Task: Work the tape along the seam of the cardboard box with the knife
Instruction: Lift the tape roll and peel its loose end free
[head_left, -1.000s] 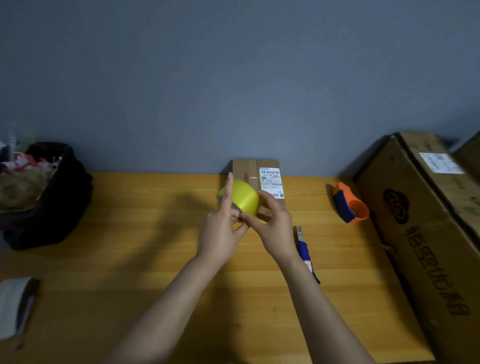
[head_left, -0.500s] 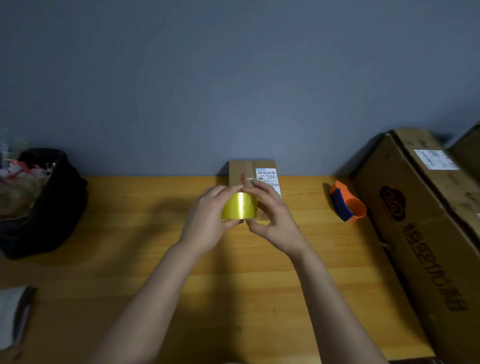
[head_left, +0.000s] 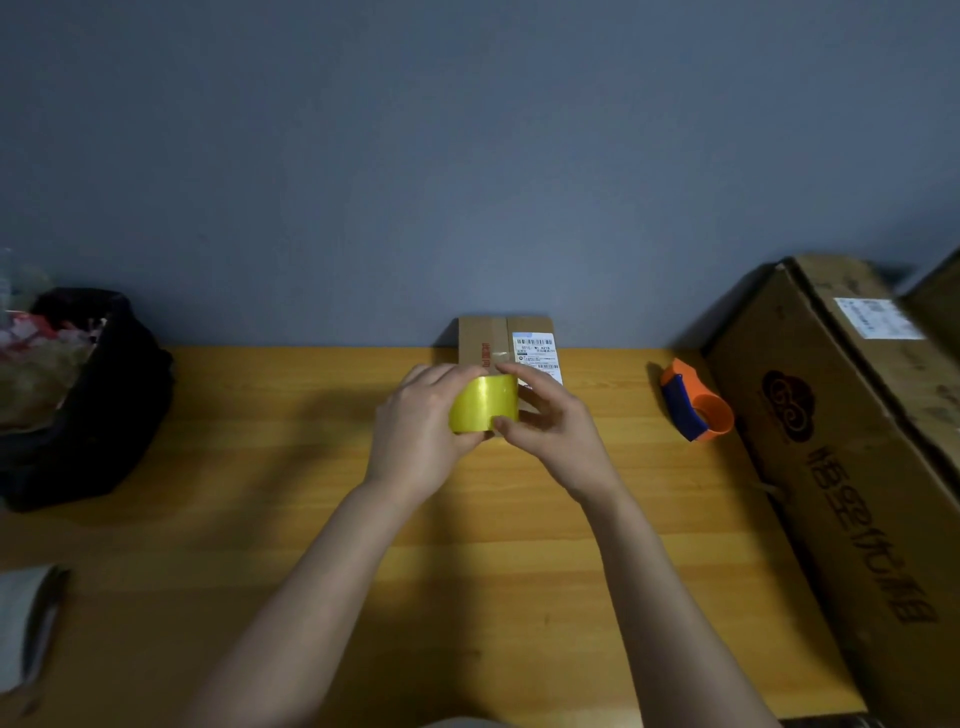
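A small cardboard box (head_left: 483, 338) with a white shipping label lies at the far edge of the wooden table (head_left: 260, 519), against the wall. In front of it I hold a roll of yellow tape (head_left: 483, 404) with both hands. My left hand (head_left: 421, 421) cups the roll's left side. My right hand (head_left: 550, 421) grips its right side, with the fingertips at the roll's top edge. The roll hides the near end of the box. The knife is hidden behind my right forearm.
An orange and blue tape dispenser (head_left: 696, 400) lies to the right. A large cardboard box (head_left: 857, 467) stands along the right edge. A black bag (head_left: 88, 395) full of scraps sits at the left. A grey roll (head_left: 26, 623) lies at the near left.
Both hands turned the yellow roll from face-on to side-on and moved it toward the small box. The view shifted, and the knife on the table went out of sight behind my right arm.
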